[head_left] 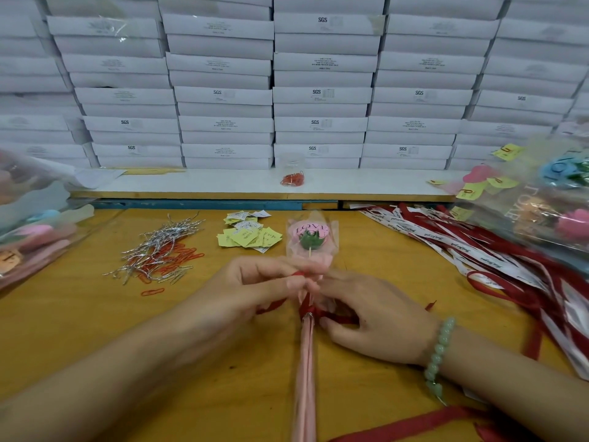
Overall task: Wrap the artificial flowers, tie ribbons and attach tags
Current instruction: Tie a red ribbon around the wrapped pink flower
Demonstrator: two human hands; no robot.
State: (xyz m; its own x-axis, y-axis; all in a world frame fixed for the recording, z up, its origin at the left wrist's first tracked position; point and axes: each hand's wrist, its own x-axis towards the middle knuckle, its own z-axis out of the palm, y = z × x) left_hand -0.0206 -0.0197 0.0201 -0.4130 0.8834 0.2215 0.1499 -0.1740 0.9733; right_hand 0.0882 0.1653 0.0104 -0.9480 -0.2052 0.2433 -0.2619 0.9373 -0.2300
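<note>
A pink artificial flower (308, 237) in a clear printed sleeve lies on the yellow table (79, 320), head pointing away, its pink stem (305, 371) running toward me. A red ribbon (334, 318) is wound round the sleeve's neck. My left hand (255, 283) pinches a loop of that ribbon at the neck. My right hand (376, 317), with a green bead bracelet, grips the other part of the ribbon just right of the stem. A ribbon tail (411, 424) trails across the near table.
Silver twist ties and red paper clips (159, 253) lie left of centre, yellow and white tags (248, 236) behind the flower. Red and white ribbons (478, 250) spread at right under wrapped flowers (554, 202). Bagged flowers (28, 224) sit left. White boxes (318, 90) are stacked behind a jar (291, 170).
</note>
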